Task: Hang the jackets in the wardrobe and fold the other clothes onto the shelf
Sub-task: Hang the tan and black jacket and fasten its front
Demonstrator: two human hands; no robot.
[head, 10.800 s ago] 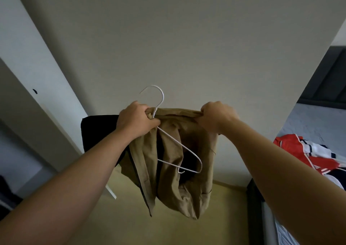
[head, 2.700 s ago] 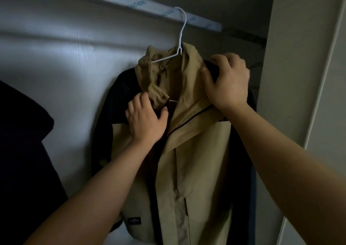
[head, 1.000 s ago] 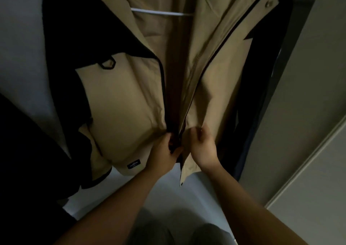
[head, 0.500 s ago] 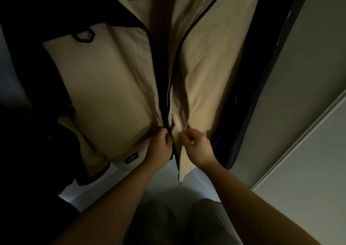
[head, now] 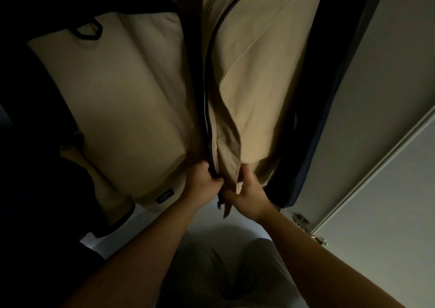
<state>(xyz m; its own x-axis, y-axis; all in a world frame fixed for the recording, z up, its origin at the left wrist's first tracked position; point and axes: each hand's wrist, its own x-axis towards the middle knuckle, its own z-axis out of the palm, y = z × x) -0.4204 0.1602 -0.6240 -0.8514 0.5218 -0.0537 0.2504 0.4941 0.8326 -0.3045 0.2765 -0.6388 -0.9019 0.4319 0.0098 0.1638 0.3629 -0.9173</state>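
Just above, jacket (head: 131,100) hem, hand (head: 202,183) pinching

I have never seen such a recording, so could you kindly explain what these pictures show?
No machine here: a person wears one wide-angle camera on the head, looking down at the hands. A tan jacket with dark trim hangs in a dim wardrobe. The left hand pinches one front edge near the hem; the right hand grips the other, at the foot of the dark zip. They seem to be joining the zip, though I cannot make out the slider. A metal hinge shows at right.
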